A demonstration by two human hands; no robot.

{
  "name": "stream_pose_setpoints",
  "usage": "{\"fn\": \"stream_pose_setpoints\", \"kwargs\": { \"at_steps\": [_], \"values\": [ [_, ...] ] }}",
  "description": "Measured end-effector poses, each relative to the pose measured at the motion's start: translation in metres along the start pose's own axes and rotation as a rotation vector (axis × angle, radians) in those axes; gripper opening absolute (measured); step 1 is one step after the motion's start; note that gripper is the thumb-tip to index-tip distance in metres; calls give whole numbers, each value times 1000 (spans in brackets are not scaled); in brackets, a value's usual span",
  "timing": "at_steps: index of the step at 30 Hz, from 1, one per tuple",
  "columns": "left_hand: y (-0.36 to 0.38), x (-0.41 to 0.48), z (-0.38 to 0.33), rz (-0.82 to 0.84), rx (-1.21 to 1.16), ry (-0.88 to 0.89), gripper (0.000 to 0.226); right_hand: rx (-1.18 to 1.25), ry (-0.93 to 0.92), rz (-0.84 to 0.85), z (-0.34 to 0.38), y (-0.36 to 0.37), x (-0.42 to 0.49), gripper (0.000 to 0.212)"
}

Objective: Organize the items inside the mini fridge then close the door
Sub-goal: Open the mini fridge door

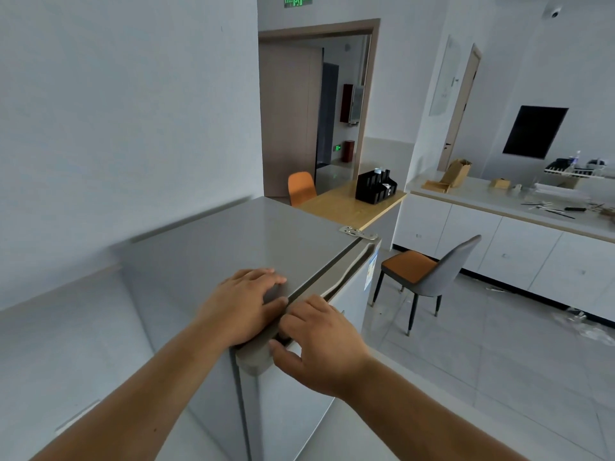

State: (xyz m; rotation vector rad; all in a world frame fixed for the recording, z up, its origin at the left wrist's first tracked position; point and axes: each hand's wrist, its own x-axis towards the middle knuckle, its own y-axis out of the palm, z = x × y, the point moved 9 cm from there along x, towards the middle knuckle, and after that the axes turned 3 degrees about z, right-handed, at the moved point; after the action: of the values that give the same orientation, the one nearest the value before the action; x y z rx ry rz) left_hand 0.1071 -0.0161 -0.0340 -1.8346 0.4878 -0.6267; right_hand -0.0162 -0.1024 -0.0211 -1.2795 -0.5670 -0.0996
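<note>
1. The low silver-grey metal mini fridge (213, 247) stands against the white wall, and the person leans over it from above. Its flat top is bare.
2. The fridge's grey door (346, 287) looks shut or very nearly so; only a thin dark seam shows between the door's top edge and the cabinet. None of the inside can be seen, so I cannot tell how the items are arranged.
3. The left hand (243, 304) lies flat and open, palm down, on the front corner of the fridge top, fingers spread and gripping nothing.
4. The right hand (319, 344) rests on the door's top edge just beside the left, fingers curled loosely over the edge near the seam and thumb against the corner. It presses or hooks the edge; it does not hold any loose thing.
5. My reading: the step in hand is working the door at its free corner, either sealing it or starting to pull it; I cannot tell which.
6. To do it well, keep the left hand bearing down so the light cabinet does not slide, and act at this corner, far from the silver metal hinge plate (357, 232), where leverage is best.
7. Keep fingertips clear of the seam, and press evenly until the gasket meets along its whole length.
</note>
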Motion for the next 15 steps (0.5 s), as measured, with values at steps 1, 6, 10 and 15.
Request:
{"fn": "stream_pose_setpoints", "kwargs": {
  "at_steps": [1, 6, 10, 15],
  "values": [
    [1, 0, 0, 7, 10, 5, 56, -4, -6, 13, 0, 2, -1, 34],
    [3, 1, 1, 33, 20, -5, 58, 35, 0, 85, -2, 5, -3, 35],
    [5, 1, 2, 48, 26, -14, 60, 62, 7, 78, 0, 2, -5, 36],
    [2, 0, 0, 39, 21, -5, 59, 55, -9, 83, 2, -1, -3, 39]
  ]
}}
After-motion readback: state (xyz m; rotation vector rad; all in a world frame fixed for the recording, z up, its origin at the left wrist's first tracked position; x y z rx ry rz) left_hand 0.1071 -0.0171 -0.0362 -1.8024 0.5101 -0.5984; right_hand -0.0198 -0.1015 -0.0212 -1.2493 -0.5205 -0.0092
